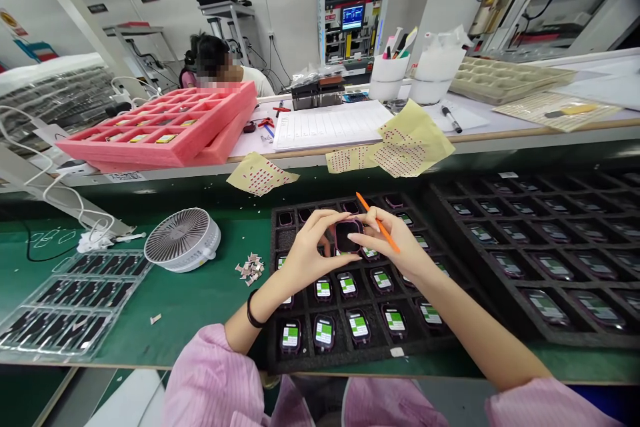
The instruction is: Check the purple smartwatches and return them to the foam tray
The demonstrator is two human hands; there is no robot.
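Observation:
Above a black foam tray [333, 359] full of small square devices, a dark device with a purple rim [345, 236] is held up between both hands. My left hand [316, 247] grips its left side, thumb below and fingers along the top. My right hand [387, 240] touches its right side with the fingertips and also holds an orange stick [379, 223] that slants between the fingers. Many devices in the tray show green and white labels; the hands hide part of the tray's upper rows.
A round fan [183, 240], a pile of small parts [250, 269] and clear plastic trays [75, 300] lie left. Another foam tray [545, 247] is right. Behind, a shelf [300, 155] bears pink foam trays [165, 127] and yellow sheets [413, 140]. A person [215, 63] sits beyond.

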